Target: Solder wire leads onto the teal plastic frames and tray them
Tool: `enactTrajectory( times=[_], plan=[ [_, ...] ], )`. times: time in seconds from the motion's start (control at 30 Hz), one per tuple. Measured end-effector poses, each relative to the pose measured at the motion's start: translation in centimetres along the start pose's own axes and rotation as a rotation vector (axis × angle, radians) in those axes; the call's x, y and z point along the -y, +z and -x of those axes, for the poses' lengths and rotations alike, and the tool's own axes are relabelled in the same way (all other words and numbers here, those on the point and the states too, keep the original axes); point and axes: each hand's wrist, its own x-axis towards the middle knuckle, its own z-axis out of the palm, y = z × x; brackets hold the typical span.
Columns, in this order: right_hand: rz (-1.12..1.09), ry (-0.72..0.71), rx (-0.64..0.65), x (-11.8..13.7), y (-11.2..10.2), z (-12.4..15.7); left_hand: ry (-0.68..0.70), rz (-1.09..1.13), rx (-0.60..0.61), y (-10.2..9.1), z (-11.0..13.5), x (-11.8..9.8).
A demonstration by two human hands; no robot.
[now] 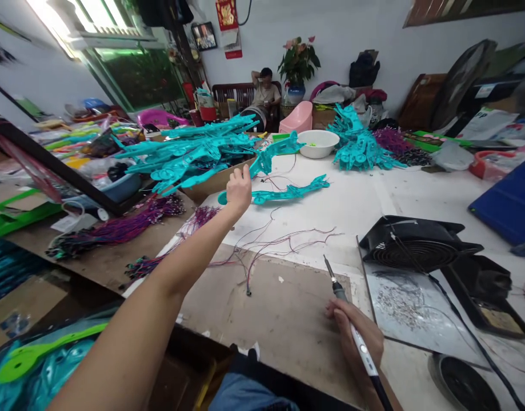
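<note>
My left hand [239, 187] is stretched forward, its fingers closed round the end of a long teal plastic piece [273, 155] beside the heap of similar teal pieces [193, 149]. Another teal piece [294, 192] lies flat on the white table just below it, partly behind my hand. In my right hand [360, 334] a soldering iron [340, 290] is gripped like a pen, its tip pointing up and away over the brown board [283, 308]. Thin red and black wires [283, 237] with a small dark connector [248, 291] spread across the board and table between my hands.
A black fan [416, 242] stands at the right, near a solder-littered plate [399, 302] and a solder reel [463, 382]. Wire bundles [120, 231] lie at the left. Farther back are a white bowl [319, 144], more teal pieces [360, 145] and a seated person [265, 94].
</note>
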Motion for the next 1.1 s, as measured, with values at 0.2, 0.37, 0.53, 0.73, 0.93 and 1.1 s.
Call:
enactTrajectory(
  times=[0.2,0.37,0.53,0.73,0.93,1.1],
  plan=[
    [-0.033,-0.028,-0.014,-0.2,0.0,-0.1,0.07,-0.054,0.076,-0.1,0.0,0.6],
    [-0.039,-0.117,0.004,-1.1,-0.1,-0.2,-0.135,0.161,-0.037,-1.2,-0.9,0.6],
    [-0.056,-0.021,-0.002,-0.8,0.0,0.0,-0.273,0.661,-0.181,-3.3,-2.7,0.2],
    [-0.12,0.094,-0.101,0.0,-0.5,-0.5,-0.401,1.295,-0.272,-5.6,0.0,-2.2],
    [-0.127,0.035,-0.301,4.3,-1.8,-6.3,-0.345,1.776,-0.238,-7.7,7.8,-6.2],
    [-0.49,-0.059,-0.41,9.9,-0.9,-13.8,-0.342,1.929,-0.152,-9.5,14.2,-9.4]
  ],
)
